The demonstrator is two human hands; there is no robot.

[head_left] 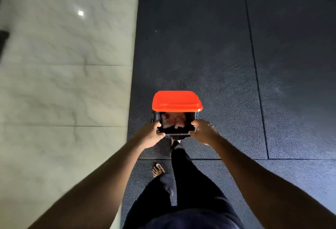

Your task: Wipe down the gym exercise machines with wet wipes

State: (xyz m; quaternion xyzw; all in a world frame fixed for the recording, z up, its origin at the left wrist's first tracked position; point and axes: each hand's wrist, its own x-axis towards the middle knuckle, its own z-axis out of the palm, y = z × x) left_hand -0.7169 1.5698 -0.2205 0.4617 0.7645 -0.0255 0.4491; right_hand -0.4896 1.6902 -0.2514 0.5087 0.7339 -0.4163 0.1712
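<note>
Here the person stands barefoot on dark textured rubber gym matting [218, 65], beside a pale marble-patterned tile floor [63, 83], looking down at a small black bin with a hinged bright-red plastic lid [176, 101] tipped up. The left hand [151, 134] and the right hand [203, 131] each curl fingers and thumb round the near corners of the bin's black liner rim [175, 134], gripping it on either side. Inside, pale crumpled pieces show, probably used wet wipes, though the interior is too dim and blurred to be sure. No exercise machine is in view, so this looks like a disposal or bin-tidying step between wiping rounds. The next move likely calls for seating the liner evenly, releasing both grips and lowering the lid.
</note>
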